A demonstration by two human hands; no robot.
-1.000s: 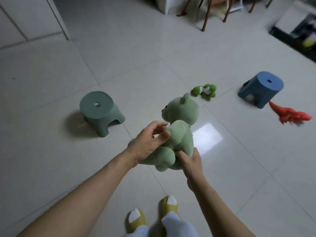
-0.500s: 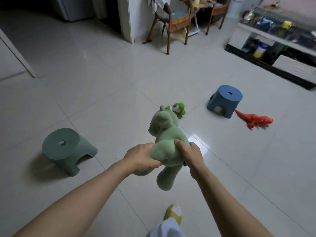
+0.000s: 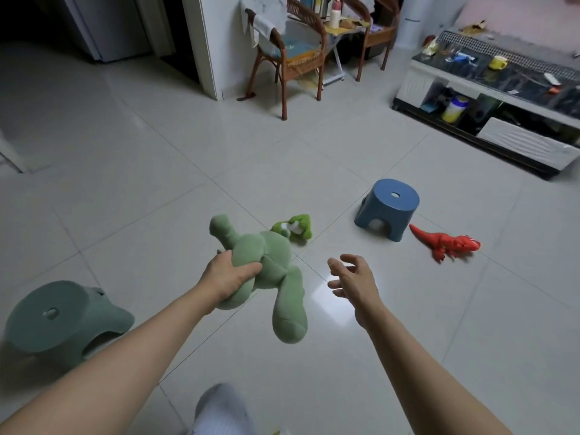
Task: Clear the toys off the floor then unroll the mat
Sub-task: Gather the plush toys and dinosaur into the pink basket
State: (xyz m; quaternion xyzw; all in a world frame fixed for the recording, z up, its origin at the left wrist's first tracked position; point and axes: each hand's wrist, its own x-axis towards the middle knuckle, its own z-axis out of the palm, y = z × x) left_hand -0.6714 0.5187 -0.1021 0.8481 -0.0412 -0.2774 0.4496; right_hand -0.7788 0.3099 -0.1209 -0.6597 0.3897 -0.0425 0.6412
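My left hand point(image 3: 226, 275) grips a pale green plush bear point(image 3: 272, 268) by its body, above the floor; its legs dangle toward me. My right hand point(image 3: 353, 277) hangs free to the right of the bear, fingers spread and loosely bent, holding nothing. On the tiles beyond the bear lies a small bright green plush frog point(image 3: 294, 227). A red toy dinosaur point(image 3: 447, 242) lies on the floor to the right, beside a blue stool. No mat is in view.
A blue plastic stool point(image 3: 387, 209) stands right of centre and a grey-green stool point(image 3: 59, 318) at the lower left. Wicker chairs point(image 3: 287, 51) and a small table stand at the back; a low TV cabinet point(image 3: 489, 98) lines the right wall.
My right hand has let go of the bear and moved out to the right. The left hand alone now holds it, turned so its legs dangle. The view has lifted toward the room.
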